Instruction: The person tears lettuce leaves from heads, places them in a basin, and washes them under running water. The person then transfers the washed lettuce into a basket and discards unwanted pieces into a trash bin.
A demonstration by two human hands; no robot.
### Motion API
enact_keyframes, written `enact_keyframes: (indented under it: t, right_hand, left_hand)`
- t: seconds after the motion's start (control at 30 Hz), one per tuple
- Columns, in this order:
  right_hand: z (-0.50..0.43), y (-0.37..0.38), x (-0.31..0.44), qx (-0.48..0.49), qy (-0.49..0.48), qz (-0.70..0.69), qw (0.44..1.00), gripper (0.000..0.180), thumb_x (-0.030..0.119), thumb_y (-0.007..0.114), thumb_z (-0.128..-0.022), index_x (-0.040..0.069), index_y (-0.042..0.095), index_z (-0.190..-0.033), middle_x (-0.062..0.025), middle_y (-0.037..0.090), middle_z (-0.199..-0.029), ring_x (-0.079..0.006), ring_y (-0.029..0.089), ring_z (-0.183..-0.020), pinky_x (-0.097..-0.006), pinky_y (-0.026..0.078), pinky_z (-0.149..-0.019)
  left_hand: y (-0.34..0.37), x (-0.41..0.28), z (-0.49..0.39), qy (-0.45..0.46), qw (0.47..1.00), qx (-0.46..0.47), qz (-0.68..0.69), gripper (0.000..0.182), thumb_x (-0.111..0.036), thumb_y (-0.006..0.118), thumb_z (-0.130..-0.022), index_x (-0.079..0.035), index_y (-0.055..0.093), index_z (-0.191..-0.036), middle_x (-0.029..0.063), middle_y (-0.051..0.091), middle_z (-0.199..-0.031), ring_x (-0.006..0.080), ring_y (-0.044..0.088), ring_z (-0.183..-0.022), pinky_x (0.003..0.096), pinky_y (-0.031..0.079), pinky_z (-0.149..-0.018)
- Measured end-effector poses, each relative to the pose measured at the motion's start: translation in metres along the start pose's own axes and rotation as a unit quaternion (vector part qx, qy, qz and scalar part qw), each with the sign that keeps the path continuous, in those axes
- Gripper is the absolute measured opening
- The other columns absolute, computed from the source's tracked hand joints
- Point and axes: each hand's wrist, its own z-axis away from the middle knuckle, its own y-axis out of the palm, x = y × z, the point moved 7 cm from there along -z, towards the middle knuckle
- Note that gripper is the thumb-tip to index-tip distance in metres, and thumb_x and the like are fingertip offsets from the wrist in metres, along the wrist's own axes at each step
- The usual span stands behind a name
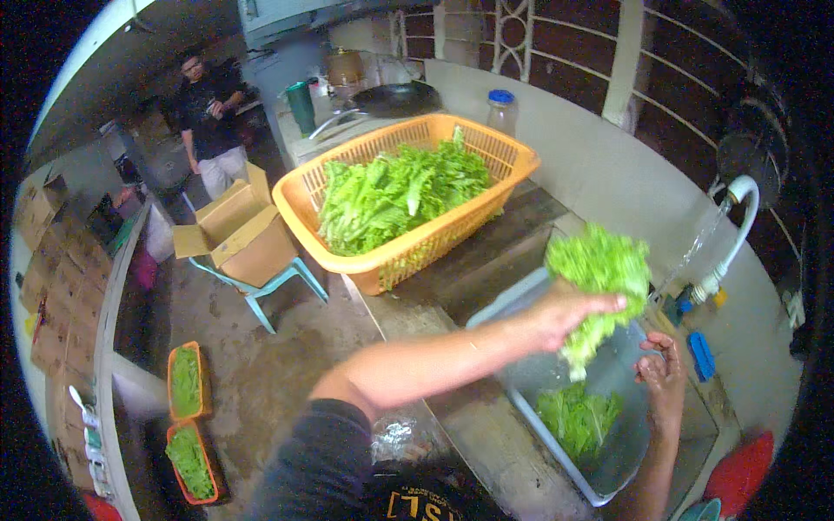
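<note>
My left hand (565,316) grips a bunch of leafy green lettuce (599,260), raised over a grey plastic tub (534,407). The bunch is blurred, its pale stem end pointing down. Beside it, over the tub's right side, my right hand (663,365) is empty with its fingers curled and apart. More lettuce leaves (578,417) lie in the water at the tub's near end. Water runs from a white curved faucet (743,195) behind the tub. To the left, an orange plastic basket (404,260) on the counter holds a heap of lettuce (404,195).
An open cardboard box (254,241) rests on a light-blue plastic stool (306,273). Two smaller baskets of greens (187,384) stand on the wet floor. A wok (397,99), a green tumbler (301,107) and a blue-lidded jar (502,111) are behind the basket. A person (212,124) stands at back left.
</note>
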Motion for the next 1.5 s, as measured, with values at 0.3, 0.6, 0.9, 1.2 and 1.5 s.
enact_keyframes:
  t: [0.3, 0.6, 0.9, 1.2, 1.5]
  right_hand:
    - [-0.002, 0.019, -0.085, 0.075, 0.12, 0.038, 0.989, 0.027, 0.018, 0.057, -0.075, 0.006, 0.047, -0.097, 0.0, 0.048, -0.08, -0.0075, 0.048, -0.062, -0.0207, 0.038, -0.051]
    - [-0.002, -0.07, -0.235, 0.023, 0.181, 0.39, 0.903, 0.029, 0.018, 0.056, -0.074, -0.001, 0.048, -0.094, -0.009, 0.051, -0.085, -0.022, 0.049, -0.075, -0.035, 0.041, -0.063]
    - [0.009, -0.02, -0.285, 0.095, 0.225, 0.38, 0.892, 0.025, 0.022, 0.055, -0.075, 0.001, 0.049, -0.087, -0.0081, 0.052, -0.079, -0.0197, 0.049, -0.069, -0.0329, 0.04, -0.059]
    - [0.005, -0.011, -0.26, 0.101, 0.235, 0.333, 0.907, 0.024, 0.027, 0.054, -0.076, 0.003, 0.051, -0.08, -0.0071, 0.052, -0.072, -0.0174, 0.049, -0.063, -0.0308, 0.04, -0.055]
    - [0.016, -0.047, -0.213, 0.109, 0.284, 0.085, 0.949, 0.028, 0.035, 0.05, -0.078, 0.01, 0.051, -0.065, -0.0025, 0.05, -0.058, -0.0113, 0.045, -0.05, -0.0249, 0.035, -0.045]
  left_hand:
    - [-0.174, -0.23, 0.03, -0.13, 0.903, -0.14, -0.384, 0.061, -0.028, 0.07, -0.063, -0.004, 0.044, -0.112, 0.0122, 0.043, -0.112, 0.0216, 0.04, -0.102, 0.0363, 0.038, -0.081]
    - [-0.299, -0.153, 0.068, -0.458, 0.601, -0.04, -0.654, 0.08, -0.045, 0.064, -0.064, 0.003, 0.032, -0.12, 0.0165, 0.032, -0.126, 0.0295, 0.033, -0.113, 0.0413, 0.037, -0.087]
    - [-0.164, -0.223, 0.062, -0.033, 0.448, -0.111, -0.887, 0.059, -0.043, 0.068, -0.057, 0.0, 0.052, -0.096, 0.0173, 0.056, -0.089, 0.0311, 0.055, -0.082, 0.038, 0.044, -0.069]
    - [-0.048, -0.074, 0.095, 0.111, 0.72, 0.147, -0.669, 0.047, -0.04, 0.066, -0.06, -0.002, 0.05, -0.083, 0.0139, 0.055, -0.072, 0.0325, 0.054, -0.068, 0.0415, 0.042, -0.057]
    - [-0.045, 0.046, 0.064, -0.031, 0.862, 0.199, -0.465, 0.049, -0.042, 0.067, -0.063, -0.005, 0.053, -0.091, 0.0071, 0.058, -0.077, 0.0171, 0.054, -0.07, 0.0309, 0.045, -0.061]
